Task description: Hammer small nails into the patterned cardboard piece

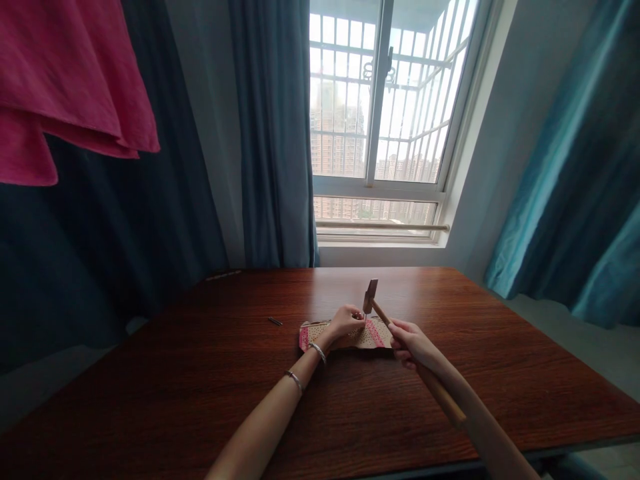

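A flat tan piece dotted with small holes and pink bands [377, 340] lies on the table. My left hand [346, 321] rests on it, fingers pinched around a thin upright metal pin like a nail [365, 319]. The pin's lower end is hard to make out. In my right hand [411, 341] is a hammer [371, 297] with a wooden handle, gripped partway along. The hammer's head is right over the top of the pin, and I cannot tell whether they touch. The handle's end sticks out behind my right hand.
Small dark rods [275, 321] lie on the brown wooden table [210, 400], left of the dotted piece. Behind the table are a barred window [345, 133] and blue curtains [273, 133]. Pink cloth [75, 80] hangs at the upper left.
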`<action>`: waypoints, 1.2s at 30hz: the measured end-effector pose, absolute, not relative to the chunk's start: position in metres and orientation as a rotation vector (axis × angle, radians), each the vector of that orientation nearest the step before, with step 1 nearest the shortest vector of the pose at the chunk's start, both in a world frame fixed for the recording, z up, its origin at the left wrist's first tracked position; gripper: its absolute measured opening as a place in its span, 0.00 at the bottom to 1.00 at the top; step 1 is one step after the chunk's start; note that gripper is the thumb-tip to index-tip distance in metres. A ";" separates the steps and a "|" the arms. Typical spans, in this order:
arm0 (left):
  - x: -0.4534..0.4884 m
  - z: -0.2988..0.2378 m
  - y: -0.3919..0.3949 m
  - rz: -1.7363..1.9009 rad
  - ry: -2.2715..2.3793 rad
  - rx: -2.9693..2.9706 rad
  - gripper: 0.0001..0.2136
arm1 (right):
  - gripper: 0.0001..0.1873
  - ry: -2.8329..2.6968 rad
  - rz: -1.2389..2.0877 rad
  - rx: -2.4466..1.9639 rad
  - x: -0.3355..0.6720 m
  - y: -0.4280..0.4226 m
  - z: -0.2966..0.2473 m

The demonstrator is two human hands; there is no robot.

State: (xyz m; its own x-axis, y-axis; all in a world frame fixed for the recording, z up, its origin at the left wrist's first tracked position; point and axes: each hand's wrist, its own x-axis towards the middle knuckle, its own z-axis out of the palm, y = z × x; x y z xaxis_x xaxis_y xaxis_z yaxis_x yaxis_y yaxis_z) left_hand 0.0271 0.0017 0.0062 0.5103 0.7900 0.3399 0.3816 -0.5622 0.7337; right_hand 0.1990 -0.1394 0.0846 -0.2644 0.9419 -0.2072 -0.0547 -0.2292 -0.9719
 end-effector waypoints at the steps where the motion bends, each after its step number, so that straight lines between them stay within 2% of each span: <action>1: 0.027 0.006 0.002 0.907 0.951 2.164 0.10 | 0.18 -1.223 1.610 -1.173 0.199 -0.139 0.085; 36: 0.028 0.014 -0.006 0.868 1.056 2.113 0.09 | 0.22 -1.185 1.597 -1.143 0.194 -0.144 0.081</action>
State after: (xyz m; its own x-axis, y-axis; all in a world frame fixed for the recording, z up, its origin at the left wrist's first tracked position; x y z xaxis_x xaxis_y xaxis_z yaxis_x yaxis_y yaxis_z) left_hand 0.0284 -0.0058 0.0145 0.4657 0.8398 0.2790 0.4362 -0.4921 0.7534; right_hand 0.1943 -0.1438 0.0808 -0.2490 0.9499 -0.1890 -0.0948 -0.2181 -0.9713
